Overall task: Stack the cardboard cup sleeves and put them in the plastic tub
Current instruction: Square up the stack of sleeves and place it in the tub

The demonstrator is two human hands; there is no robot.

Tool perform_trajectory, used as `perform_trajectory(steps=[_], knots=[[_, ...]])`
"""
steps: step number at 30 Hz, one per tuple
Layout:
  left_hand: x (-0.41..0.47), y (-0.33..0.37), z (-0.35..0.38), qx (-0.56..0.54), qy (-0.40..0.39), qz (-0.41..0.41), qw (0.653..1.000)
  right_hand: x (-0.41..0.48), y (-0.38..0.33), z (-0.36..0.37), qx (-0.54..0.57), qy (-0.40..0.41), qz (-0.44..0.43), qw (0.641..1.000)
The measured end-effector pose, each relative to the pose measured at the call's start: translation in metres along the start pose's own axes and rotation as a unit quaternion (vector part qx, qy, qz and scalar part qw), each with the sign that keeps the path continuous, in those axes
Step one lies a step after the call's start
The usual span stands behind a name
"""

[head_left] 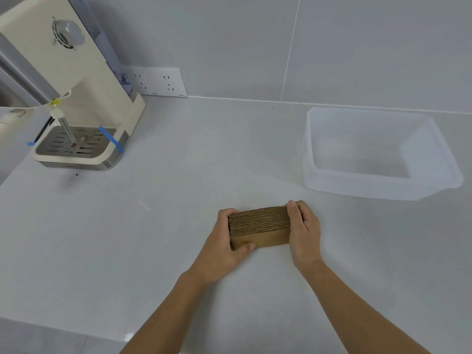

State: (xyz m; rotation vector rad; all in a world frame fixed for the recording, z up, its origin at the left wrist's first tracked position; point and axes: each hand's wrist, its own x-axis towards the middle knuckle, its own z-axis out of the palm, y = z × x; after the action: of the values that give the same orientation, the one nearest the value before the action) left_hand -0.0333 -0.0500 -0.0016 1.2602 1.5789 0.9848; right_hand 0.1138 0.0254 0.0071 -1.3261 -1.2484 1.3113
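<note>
A stack of brown cardboard cup sleeves (260, 224) stands on edge on the white counter, its corrugated edges facing up. My left hand (224, 249) grips the stack's left end, thumb across the front face. My right hand (304, 231) presses against the right end, fingers wrapped over the top corner. The translucent plastic tub (357, 186) sits to the far right of the stack, upright, with nothing inside.
A cream coffee machine (76, 80) with a metal drip tray (74, 146) and blue tape strips stands at the far left. A wall socket plate (155, 83) sits behind it. The counter's front edge runs along the lower left.
</note>
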Motion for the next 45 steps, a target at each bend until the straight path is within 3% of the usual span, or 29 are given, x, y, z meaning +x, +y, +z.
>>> perform_trajectory(steps=[7, 13, 15, 30, 37, 45], knots=[[0.000, -0.001, -0.002, 0.049, -0.002, -0.015, 0.999, -0.001, -0.007, -0.011, -0.061, -0.060, 0.023, 0.996], [-0.001, 0.002, -0.003, 0.060, -0.015, -0.018, 0.998, -0.002, -0.004, -0.049, -0.045, -0.263, 0.078, 0.961], [0.000, 0.000, -0.004, 0.063, -0.018, -0.021, 0.998, 0.000, -0.004, -0.056, -0.050, -0.287, 0.074, 0.954], [0.002, 0.007, -0.005, -0.067, 0.013, -0.013, 0.998, -0.012, -0.010, -0.051, -0.029, -0.179, 0.034, 0.983], [0.019, 0.044, 0.001, -0.074, 0.080, 0.037, 0.993, -0.007, -0.042, -0.066, 0.005, -0.129, -0.008, 0.992], [0.051, 0.096, 0.017, -0.146, 0.093, 0.080, 0.982, 0.015, -0.085, -0.088, -0.001, -0.081, -0.092, 0.992]])
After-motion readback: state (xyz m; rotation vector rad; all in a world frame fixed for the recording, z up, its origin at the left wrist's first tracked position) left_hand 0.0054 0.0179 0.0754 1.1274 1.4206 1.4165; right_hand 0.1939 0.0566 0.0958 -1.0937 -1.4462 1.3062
